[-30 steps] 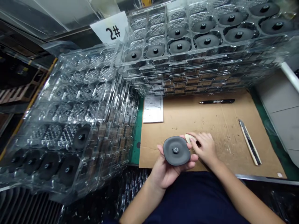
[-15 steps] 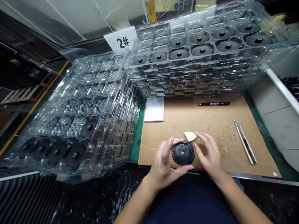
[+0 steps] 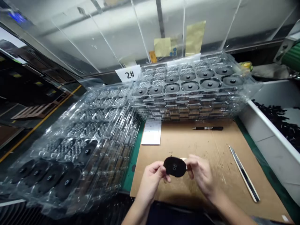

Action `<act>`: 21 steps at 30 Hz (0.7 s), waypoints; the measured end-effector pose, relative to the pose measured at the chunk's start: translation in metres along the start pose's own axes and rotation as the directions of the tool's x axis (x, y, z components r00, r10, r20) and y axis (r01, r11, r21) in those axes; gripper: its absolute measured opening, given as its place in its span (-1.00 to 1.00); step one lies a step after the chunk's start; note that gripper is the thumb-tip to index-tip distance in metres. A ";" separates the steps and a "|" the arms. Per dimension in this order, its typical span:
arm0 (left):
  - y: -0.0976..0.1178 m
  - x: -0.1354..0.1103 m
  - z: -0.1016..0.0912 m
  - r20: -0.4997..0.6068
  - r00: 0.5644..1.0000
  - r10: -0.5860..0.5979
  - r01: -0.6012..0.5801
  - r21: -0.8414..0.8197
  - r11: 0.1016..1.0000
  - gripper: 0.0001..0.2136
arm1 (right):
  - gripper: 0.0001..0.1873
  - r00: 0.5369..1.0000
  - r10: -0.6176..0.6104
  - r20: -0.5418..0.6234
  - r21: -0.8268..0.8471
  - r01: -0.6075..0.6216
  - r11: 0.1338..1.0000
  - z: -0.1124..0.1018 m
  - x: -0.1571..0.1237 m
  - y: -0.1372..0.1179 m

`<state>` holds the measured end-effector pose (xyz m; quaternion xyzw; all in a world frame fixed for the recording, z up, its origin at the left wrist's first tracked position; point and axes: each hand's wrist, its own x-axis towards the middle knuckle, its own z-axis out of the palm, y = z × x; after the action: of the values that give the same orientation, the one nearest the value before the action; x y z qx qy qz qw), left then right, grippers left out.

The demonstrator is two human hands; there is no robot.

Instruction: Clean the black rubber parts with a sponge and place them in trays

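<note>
A black plastic disc (image 3: 174, 167), roughly round with a small raised hub at its centre, is pinched at its left edge by my left hand (image 3: 151, 179). Its flat face points up toward me, above the cardboard sheet (image 3: 173, 195). My right hand (image 3: 200, 173) is at the disc's right edge, its fingers closed and slightly blurred. Between those fingers and the disc shows a bit of a pale wedge-shaped piece (image 3: 183, 159), mostly hidden.
Stacked clear plastic trays (image 3: 152, 97) with black discs stand at the back, another stack (image 3: 103, 134) at the left. A pen (image 3: 207, 128), a utility knife (image 3: 243, 173) and a paper pad (image 3: 151, 132) lie on the cardboard. A white bin (image 3: 274, 134) with black parts is at right.
The disc has been turned over, from its recessed side to its flat hubbed side. My right hand has closed in on its right edge, and the camera has tilted up.
</note>
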<state>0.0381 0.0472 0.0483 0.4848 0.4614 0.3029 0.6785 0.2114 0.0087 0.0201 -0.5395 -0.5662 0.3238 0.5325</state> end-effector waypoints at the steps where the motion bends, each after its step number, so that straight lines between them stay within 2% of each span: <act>1: 0.008 0.004 -0.006 -0.042 0.998 0.045 -0.044 0.034 0.998 -0.65 | -0.34 0.999 0.026 -0.020 0.000 -0.026 1.000 0.000 0.016 0.013; 3: 0.030 0.011 -0.017 -0.117 0.984 0.137 -0.124 0.115 0.986 -0.77 | -0.32 0.996 0.076 -0.048 -0.012 -0.077 0.997 -0.002 0.048 0.042; 5: 0.057 0.020 -0.024 -0.164 0.950 0.266 -0.218 0.261 0.940 -0.86 | -0.34 0.993 0.110 -0.040 -0.034 -0.111 0.993 -0.005 0.076 0.068; 7: 0.088 0.034 -0.028 -0.155 0.876 0.457 -0.335 0.486 0.807 -0.88 | -0.37 0.988 0.154 -0.015 -0.053 -0.155 0.986 -0.007 0.092 0.089; 9: 0.121 0.058 -0.029 -0.105 0.754 0.648 -0.433 0.663 0.611 -0.86 | -0.36 0.978 0.208 0.011 -0.068 -0.207 0.976 -0.007 0.097 0.101; 10: 0.139 0.073 -0.030 -0.100 0.654 0.750 -0.482 0.709 0.515 -0.87 | -0.35 0.972 0.231 0.027 -0.075 -0.229 0.971 -0.007 0.097 0.105; 12: 0.174 0.113 -0.032 -0.020 0.498 0.867 -0.458 0.843 0.282 -0.85 | -0.35 0.963 0.259 0.069 -0.086 -0.253 0.964 -0.005 0.095 0.108; 13: 0.190 0.136 -0.033 -0.004 0.470 0.882 -0.430 0.872 0.233 -0.84 | -0.36 0.960 0.267 0.090 -0.090 -0.259 0.962 -0.004 0.095 0.108; 14: 0.205 0.160 -0.035 0.017 0.477 0.879 -0.403 0.893 0.202 -0.84 | -0.37 0.956 0.273 0.108 -0.093 -0.263 0.960 -0.004 0.094 0.108; 16: 0.228 0.209 -0.036 0.065 0.538 0.840 -0.345 0.927 0.149 -0.85 | -0.37 0.950 0.283 0.129 -0.097 -0.272 0.957 -0.002 0.095 0.107; 19: 0.246 0.270 -0.035 0.171 0.721 0.671 -0.319 0.942 0.103 -0.84 | -0.35 0.946 0.297 0.130 -0.099 -0.286 0.953 0.000 0.098 0.106; 21: 0.247 0.290 -0.032 0.207 0.793 0.573 -0.313 0.945 0.092 -0.84 | -0.35 0.944 0.303 0.128 -0.095 -0.292 0.952 0.001 0.100 0.105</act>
<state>0.1312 0.3937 0.1805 0.8698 0.4459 0.2018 0.0624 0.2531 0.1261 -0.0537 -0.6139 -0.5263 0.4165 0.4155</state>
